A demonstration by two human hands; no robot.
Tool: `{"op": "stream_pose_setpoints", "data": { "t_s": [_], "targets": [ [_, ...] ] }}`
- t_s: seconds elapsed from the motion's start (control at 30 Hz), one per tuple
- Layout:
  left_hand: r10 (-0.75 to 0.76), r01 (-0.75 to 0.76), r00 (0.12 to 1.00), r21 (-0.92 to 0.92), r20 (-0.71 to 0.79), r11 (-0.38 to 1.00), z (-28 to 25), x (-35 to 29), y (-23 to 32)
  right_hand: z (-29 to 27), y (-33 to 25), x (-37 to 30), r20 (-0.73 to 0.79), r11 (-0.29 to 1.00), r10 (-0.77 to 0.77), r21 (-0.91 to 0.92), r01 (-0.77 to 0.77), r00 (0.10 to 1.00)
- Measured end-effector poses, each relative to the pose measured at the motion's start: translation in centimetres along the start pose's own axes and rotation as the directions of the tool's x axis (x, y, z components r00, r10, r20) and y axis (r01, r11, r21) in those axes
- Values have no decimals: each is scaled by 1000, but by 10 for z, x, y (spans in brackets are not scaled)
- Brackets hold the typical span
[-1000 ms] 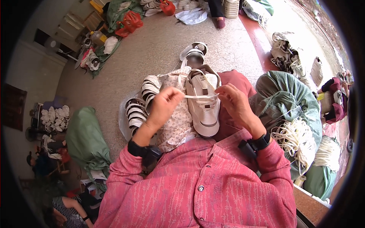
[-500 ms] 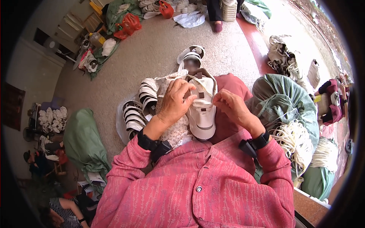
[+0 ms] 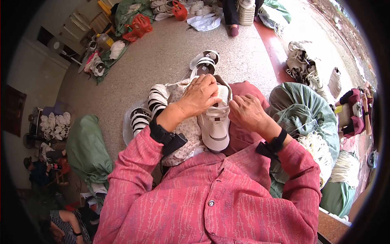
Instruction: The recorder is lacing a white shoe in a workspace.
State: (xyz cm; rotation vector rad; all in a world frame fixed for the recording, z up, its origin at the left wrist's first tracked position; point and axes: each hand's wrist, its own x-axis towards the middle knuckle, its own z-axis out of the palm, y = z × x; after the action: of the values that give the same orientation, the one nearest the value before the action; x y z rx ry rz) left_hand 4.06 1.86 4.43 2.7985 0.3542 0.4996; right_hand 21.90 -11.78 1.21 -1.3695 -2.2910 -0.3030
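Speckled floor (image 3: 162,49), the broadest surface, spreads in front of the seated person, whose pink patterned shirt (image 3: 183,187) fills the lower centre. A full green sack (image 3: 87,148) stands on the person's left; a rounded green bag (image 3: 306,103) lies on the right, with a bundle of pale laces (image 3: 315,148) against its near side. Dark red cloth (image 3: 248,89) covers the right leg, floral cloth (image 3: 185,140) the left. Just left of the floral cloth is a row of nested white uppers (image 3: 157,99). The pale shoe (image 3: 215,132) rests on the lap between the two cloths, toe toward the shirt, opening away from it.

The left hand (image 3: 199,95) arches over the shoe's upper left side — fingers bent, thumb reaching across the tongue, the gap between thumb and forefinger narrow. The right hand (image 3: 248,112) is at the shoe's right edge, fingers curled tightly inward. Whether either hand grips the white lace (image 3: 218,109), which crosses the shoe between them, cannot be told.
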Motion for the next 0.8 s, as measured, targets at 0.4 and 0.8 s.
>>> {"op": "stream_pose_setpoints", "data": {
  "t_s": [0.4,0.8],
  "targets": [
    [9,-39,994,-273,-111,961,-25,16,-8,14,5,-14,94,981,-13,194,-6,995],
    [-581,569,593,-801,557,-188,-7,-90,31,12,-6,21,7,898,300,337,-284,954]
  ]
}}
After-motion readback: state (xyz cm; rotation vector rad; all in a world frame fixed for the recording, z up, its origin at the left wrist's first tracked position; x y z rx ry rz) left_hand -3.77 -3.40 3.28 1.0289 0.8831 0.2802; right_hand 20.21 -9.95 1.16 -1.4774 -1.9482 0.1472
